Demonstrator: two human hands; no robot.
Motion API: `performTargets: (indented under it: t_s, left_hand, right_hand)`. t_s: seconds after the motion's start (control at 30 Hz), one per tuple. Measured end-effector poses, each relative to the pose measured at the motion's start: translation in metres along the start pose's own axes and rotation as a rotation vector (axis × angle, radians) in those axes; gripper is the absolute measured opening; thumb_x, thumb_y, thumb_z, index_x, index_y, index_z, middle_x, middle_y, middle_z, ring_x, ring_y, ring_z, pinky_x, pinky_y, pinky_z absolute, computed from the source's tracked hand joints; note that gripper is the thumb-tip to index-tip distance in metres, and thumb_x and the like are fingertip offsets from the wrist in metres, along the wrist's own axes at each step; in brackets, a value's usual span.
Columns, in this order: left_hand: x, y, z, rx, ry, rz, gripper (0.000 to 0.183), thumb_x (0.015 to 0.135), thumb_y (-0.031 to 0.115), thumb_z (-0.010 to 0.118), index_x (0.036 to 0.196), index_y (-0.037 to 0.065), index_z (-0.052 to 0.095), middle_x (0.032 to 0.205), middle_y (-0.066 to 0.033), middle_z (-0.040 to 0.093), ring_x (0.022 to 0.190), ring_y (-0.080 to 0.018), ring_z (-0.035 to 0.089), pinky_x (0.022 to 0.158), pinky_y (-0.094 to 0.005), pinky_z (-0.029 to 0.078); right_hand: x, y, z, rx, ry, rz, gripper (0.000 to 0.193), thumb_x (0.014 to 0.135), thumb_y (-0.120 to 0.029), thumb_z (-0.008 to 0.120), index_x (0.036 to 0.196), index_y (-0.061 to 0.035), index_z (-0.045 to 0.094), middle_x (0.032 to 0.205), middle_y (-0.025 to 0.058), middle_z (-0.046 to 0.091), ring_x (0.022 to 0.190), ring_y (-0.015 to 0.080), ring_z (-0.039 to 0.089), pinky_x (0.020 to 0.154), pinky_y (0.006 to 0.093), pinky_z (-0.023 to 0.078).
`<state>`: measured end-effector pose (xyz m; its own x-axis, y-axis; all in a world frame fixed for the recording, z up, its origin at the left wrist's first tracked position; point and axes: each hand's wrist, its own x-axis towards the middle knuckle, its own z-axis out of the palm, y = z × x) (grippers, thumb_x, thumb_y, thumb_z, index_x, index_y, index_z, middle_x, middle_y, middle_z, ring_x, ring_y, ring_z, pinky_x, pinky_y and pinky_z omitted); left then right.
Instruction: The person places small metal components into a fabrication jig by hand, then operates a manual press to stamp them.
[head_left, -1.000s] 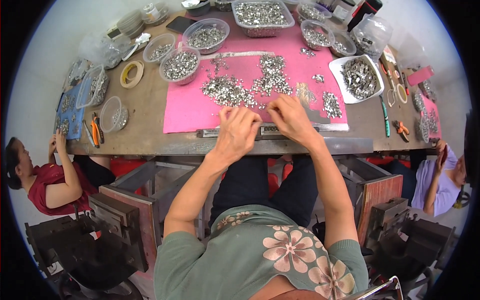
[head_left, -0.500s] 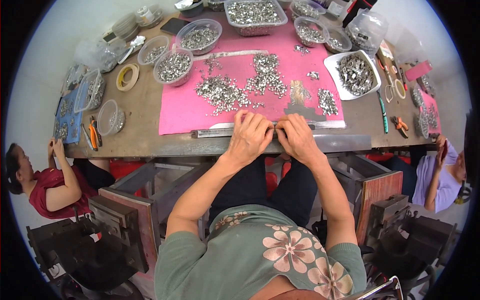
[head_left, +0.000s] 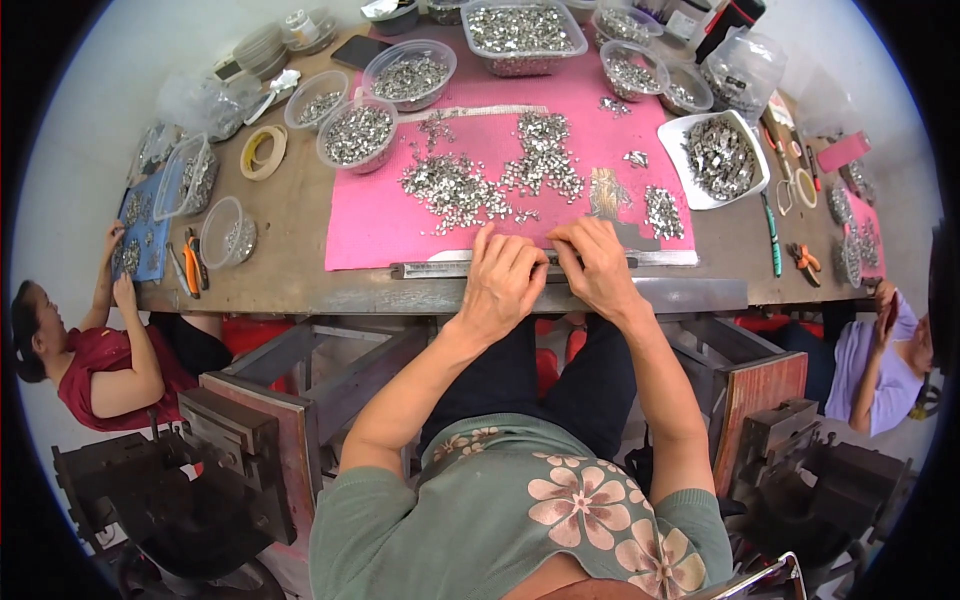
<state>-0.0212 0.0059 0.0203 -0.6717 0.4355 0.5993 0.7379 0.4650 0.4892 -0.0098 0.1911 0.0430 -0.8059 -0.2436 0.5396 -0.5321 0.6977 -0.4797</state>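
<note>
My left hand (head_left: 503,279) rests at the table's front edge over a long metal strip (head_left: 432,270) with markings like a ruler's. Its thumb and fingers are drawn together; anything in them is too small or hidden to make out. Close beside it, my right hand (head_left: 601,268) is bent over the strip's right part, thumb and fingertips curled together, and what they hold, if anything, is hidden. Just beyond the hands, a pile of small shiny metal pieces (head_left: 455,190) lies on the pink mat (head_left: 365,235). A smaller pile (head_left: 663,212) lies beyond my right hand.
Round plastic tubs (head_left: 357,135) and a rectangular tub (head_left: 525,35) of metal pieces stand farther back. A white dish (head_left: 675,150) is at right. Tape (head_left: 262,153) and orange-handled pliers (head_left: 805,263) lie on the table. People sit at both sides, one in red (head_left: 105,375).
My right hand's fingers have lifted and shifted slightly away from my left fingertips. The view has moved a little. At left, the person in red has reached a hand to the blue mat.
</note>
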Motion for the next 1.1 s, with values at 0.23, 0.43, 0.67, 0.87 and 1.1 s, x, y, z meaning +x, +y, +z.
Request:
performTargets:
  t_s: [0.23, 0.43, 0.67, 0.87, 1.1]
  left_hand:
    - [0.0, -0.006, -0.009, 0.006, 0.054, -0.096, 0.015, 0.087, 0.008, 0.072, 0.101, 0.006, 0.068, 0.103, -0.0078, 0.066, 0.1, -0.0263, 0.062, 0.113, -0.0586, 0.03]
    - [0.009, -0.043, -0.035, 0.314, 0.107, -0.171, 0.012, 0.088, 0.018, 0.074, 0.1, 0.015, 0.076, 0.102, -0.0008, 0.065, 0.108, -0.023, 0.056, 0.108, -0.058, 0.028]
    - [0.018, -0.051, -0.031, 0.285, 0.05, -0.181, 0.008, 0.084, 0.017, 0.076, 0.091, 0.014, 0.073, 0.09, -0.0004, 0.059, 0.096, -0.0225, 0.055, 0.097, -0.0499, 0.031]
    - [0.022, -0.053, -0.032, 0.281, -0.018, -0.16, 0.01, 0.084, 0.015, 0.077, 0.093, 0.013, 0.072, 0.088, 0.0007, 0.062, 0.093, -0.0211, 0.056, 0.099, -0.0478, 0.031]
    - [0.024, -0.056, -0.034, 0.264, -0.009, -0.1, 0.008, 0.086, 0.017, 0.077, 0.093, 0.016, 0.075, 0.084, 0.0014, 0.061, 0.091, -0.0207, 0.057, 0.1, -0.0474, 0.031]
  right_hand:
    - [0.037, 0.011, 0.028, -0.072, -0.063, -0.006, 0.009, 0.087, -0.008, 0.068, 0.095, -0.0036, 0.07, 0.089, 0.0104, 0.06, 0.089, 0.0298, 0.058, 0.081, 0.042, 0.043]
    - [0.046, 0.01, 0.055, -0.252, -0.002, -0.034, 0.008, 0.086, -0.01, 0.068, 0.09, -0.0033, 0.071, 0.089, 0.0109, 0.06, 0.09, 0.0291, 0.058, 0.083, 0.042, 0.043]
    - [0.05, 0.008, 0.054, -0.292, -0.028, -0.071, 0.007, 0.083, -0.009, 0.072, 0.088, -0.0063, 0.067, 0.087, 0.0082, 0.058, 0.09, 0.0273, 0.057, 0.082, 0.0414, 0.042]
    - [0.031, 0.005, 0.017, -0.119, 0.0, 0.031, 0.007, 0.084, -0.006, 0.071, 0.086, -0.006, 0.065, 0.082, 0.0066, 0.057, 0.082, 0.0255, 0.057, 0.081, 0.0396, 0.041]
    - [-0.01, -0.002, -0.016, 0.099, -0.086, 0.196, 0.006, 0.086, -0.002, 0.069, 0.088, -0.0028, 0.063, 0.09, 0.0075, 0.064, 0.084, 0.0266, 0.061, 0.079, 0.0372, 0.043]
